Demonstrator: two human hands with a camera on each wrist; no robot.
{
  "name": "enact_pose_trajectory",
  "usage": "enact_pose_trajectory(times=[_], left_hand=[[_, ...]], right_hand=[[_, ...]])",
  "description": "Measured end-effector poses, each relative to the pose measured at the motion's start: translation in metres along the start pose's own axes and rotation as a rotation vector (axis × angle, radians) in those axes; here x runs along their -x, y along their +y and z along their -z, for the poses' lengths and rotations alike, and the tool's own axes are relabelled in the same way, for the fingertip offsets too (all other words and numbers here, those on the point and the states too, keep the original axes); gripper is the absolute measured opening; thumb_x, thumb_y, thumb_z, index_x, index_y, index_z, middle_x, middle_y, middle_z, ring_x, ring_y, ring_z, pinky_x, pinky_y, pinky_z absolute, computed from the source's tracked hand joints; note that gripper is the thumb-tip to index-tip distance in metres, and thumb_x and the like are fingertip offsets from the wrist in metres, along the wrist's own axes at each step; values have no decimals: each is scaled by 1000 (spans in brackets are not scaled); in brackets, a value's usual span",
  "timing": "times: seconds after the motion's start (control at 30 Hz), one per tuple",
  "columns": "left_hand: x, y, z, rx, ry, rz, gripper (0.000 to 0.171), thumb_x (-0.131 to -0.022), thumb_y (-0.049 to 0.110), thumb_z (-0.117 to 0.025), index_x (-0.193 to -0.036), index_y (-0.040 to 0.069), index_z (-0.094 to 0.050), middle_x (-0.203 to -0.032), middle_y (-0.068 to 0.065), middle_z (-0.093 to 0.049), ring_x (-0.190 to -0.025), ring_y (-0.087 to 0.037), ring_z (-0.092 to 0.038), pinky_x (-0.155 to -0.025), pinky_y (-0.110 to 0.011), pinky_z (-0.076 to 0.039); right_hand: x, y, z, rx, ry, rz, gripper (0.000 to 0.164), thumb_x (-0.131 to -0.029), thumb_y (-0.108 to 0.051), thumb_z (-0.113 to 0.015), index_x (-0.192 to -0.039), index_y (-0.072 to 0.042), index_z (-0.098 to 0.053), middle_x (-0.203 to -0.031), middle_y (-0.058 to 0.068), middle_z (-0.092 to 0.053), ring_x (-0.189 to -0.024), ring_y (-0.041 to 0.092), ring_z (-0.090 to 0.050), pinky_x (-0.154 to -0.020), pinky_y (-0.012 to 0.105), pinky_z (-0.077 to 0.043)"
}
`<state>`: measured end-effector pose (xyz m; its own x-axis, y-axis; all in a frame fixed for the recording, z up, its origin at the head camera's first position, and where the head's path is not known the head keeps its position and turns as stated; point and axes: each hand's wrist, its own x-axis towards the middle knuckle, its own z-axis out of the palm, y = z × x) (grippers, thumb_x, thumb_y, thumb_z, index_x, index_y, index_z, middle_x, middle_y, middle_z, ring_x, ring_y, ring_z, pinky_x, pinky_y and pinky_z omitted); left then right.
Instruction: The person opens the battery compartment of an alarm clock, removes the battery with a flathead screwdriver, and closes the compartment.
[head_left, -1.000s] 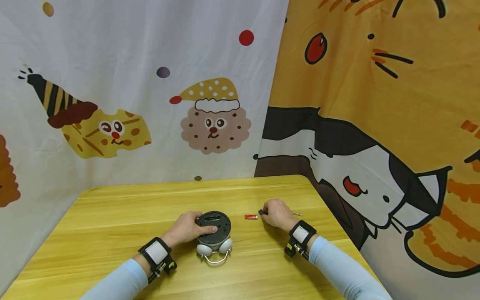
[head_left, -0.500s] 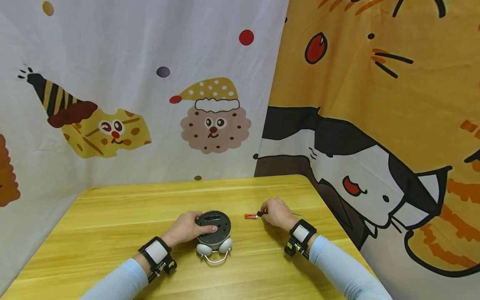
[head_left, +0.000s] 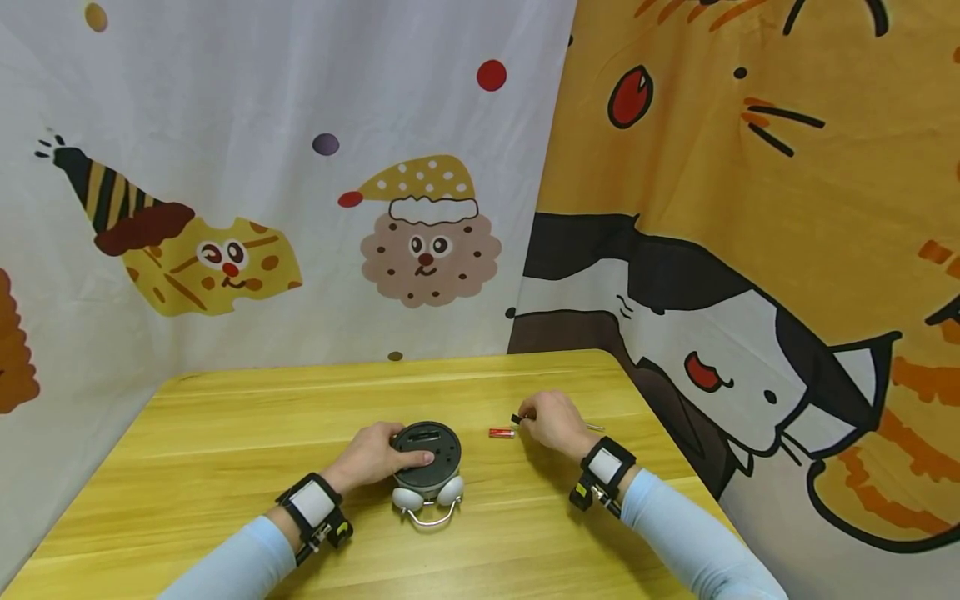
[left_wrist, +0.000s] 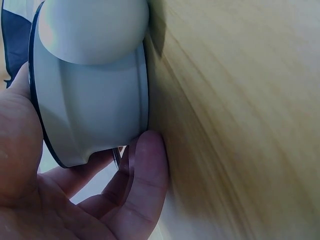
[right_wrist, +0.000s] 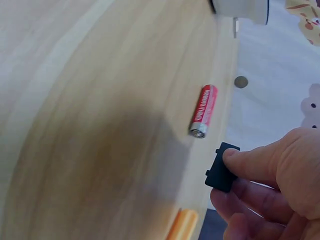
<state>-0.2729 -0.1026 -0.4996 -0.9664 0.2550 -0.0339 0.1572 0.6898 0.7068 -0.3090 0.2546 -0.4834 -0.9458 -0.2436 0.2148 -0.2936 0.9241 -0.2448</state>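
A twin-bell alarm clock (head_left: 442, 457) lies face down on the table, its dark back up and its bells toward me. My left hand (head_left: 371, 457) grips its left side, thumb across the back; in the left wrist view, fingers curl by the pale casing (left_wrist: 95, 105). My right hand (head_left: 555, 423) pinches a small black battery cover (right_wrist: 222, 167) with two tabs, held above the table between thumb and fingers. Just left of this hand lies a red battery (head_left: 502, 433), seen larger in the right wrist view. The clock's face is hidden.
Behind the right hand, a thin metal shaft (head_left: 595, 427) lies on the wooden table (head_left: 285, 400); an orange handle (right_wrist: 183, 225) shows in the right wrist view, probably the same tool. Cartoon-printed curtains (head_left: 420, 100) hang along the table's back and right sides.
My right hand has risen slightly and moved away from me, lifting the battery cover off from beside the battery. The left hand and the clock have stayed put.
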Motion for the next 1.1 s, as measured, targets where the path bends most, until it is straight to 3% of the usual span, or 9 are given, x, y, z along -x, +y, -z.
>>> enact_pose_trajectory(times=[0.33, 0.67, 1.1], left_hand=[[0, 1, 1, -12, -6, 11, 84, -85, 58, -96, -141, 0, -73, -129, -15, -81, -106, -19, -70, -94, -42, -61], [0, 0, 1, -14, -8, 6, 85, -86, 58, -95, -142, -1, -73, -130, -16, -81, -108, -20, -71, -96, -45, -61], [0, 2, 1, -16, -9, 11, 84, -85, 59, -95, -140, 0, -73, -125, -14, -81, -104, -19, -70, -91, -41, -61]], right_hand=[[-1, -16, 14, -29, 47, 50, 6, -98, -17, -88, -104, -20, -89, -98, -3, -87, -87, 15, -78, -71, 34, -58], [-4, -34, 29, -96, 63, 80, 7, -101, -16, -86, -106, -16, -90, -99, 1, -87, -89, 17, -79, -78, 38, -63], [-7, -50, 37, -112, 82, 137, 5, -97, -20, -89, -99, -15, -90, -89, -2, -86, -74, 6, -71, -65, 26, -51]])
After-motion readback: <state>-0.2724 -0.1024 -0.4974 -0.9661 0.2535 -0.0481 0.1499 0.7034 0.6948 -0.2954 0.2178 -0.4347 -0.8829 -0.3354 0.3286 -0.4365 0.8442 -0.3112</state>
